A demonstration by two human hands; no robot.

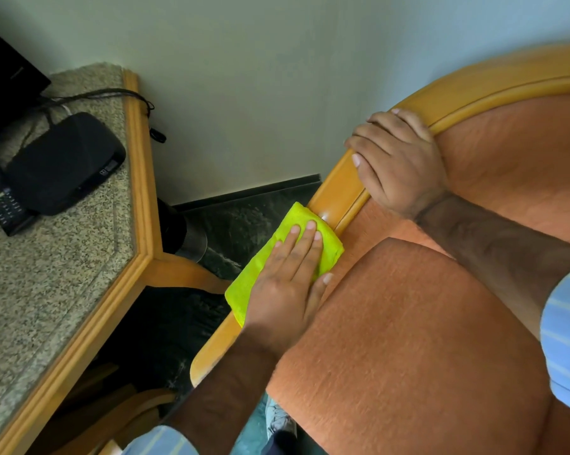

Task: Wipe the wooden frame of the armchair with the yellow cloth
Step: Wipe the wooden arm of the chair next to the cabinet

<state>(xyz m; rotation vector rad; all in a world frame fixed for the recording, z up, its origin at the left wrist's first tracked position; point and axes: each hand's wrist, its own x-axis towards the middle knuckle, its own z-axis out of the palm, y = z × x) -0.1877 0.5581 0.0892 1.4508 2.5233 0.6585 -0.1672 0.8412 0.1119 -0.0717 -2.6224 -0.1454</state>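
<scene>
The armchair has a light wooden frame [339, 188] that runs from the lower centre up and curves to the right along the backrest. Its orange cushions [418, 339] fill the right side. A folded yellow cloth [267, 267] lies on the wooden armrest. My left hand [290, 284] presses flat on the cloth with the fingers stretched out, pointing up along the rail. Higher on the frame, my right hand [398, 159] is curled over the rail where the arm meets the back.
A granite-topped table with a wooden edge [139, 178] stands to the left, close to the chair. On it lie a black set-top box [67, 162], a remote control [4, 205] and cables. A pale wall is behind; dark floor [244, 221] shows in the gap.
</scene>
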